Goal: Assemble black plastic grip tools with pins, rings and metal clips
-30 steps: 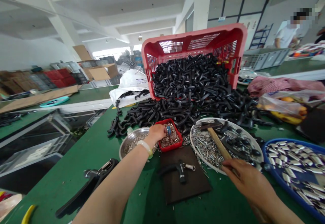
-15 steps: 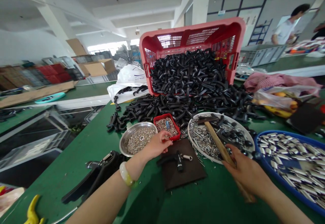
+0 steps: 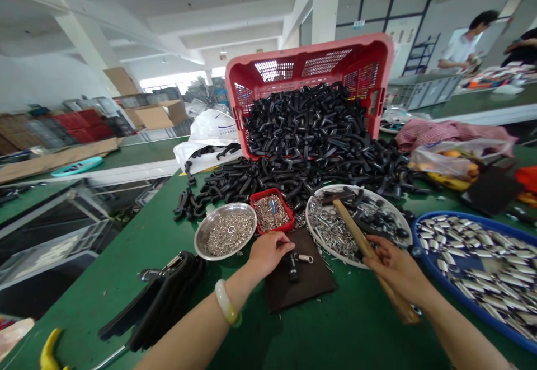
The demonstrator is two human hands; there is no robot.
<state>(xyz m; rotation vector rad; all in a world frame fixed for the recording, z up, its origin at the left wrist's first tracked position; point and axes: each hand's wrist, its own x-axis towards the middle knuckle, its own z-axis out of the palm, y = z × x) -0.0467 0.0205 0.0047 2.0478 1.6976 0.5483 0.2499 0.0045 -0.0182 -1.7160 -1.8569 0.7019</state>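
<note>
My left hand (image 3: 271, 253) is over the dark square pad (image 3: 300, 294), its thumb and fingertips pinched together above a black part (image 3: 293, 269) with a small spring (image 3: 305, 258). Whatever lies between those fingertips is too small to make out. My right hand (image 3: 392, 263) grips a wooden stick (image 3: 354, 230), whose upper end reaches over the white tray (image 3: 310, 221) of metal bits and black parts. Just behind the left hand are a red box (image 3: 272, 211) of small pins and a metal bowl (image 3: 229, 233) of tiny rings.
A tilted red basket (image 3: 310, 51) spills black parts (image 3: 302, 174) across the back. On the right stands a blue tray (image 3: 482, 269) of metal pieces. Black handles (image 3: 155, 303) and a yellow-handled tool (image 3: 50, 350) lie at left. A person (image 3: 459, 45) is at the back right.
My left hand has moved from beside the red box toward me and right, over the black part on the pad. The right hand still holds the stick. The view has shifted slightly.
</note>
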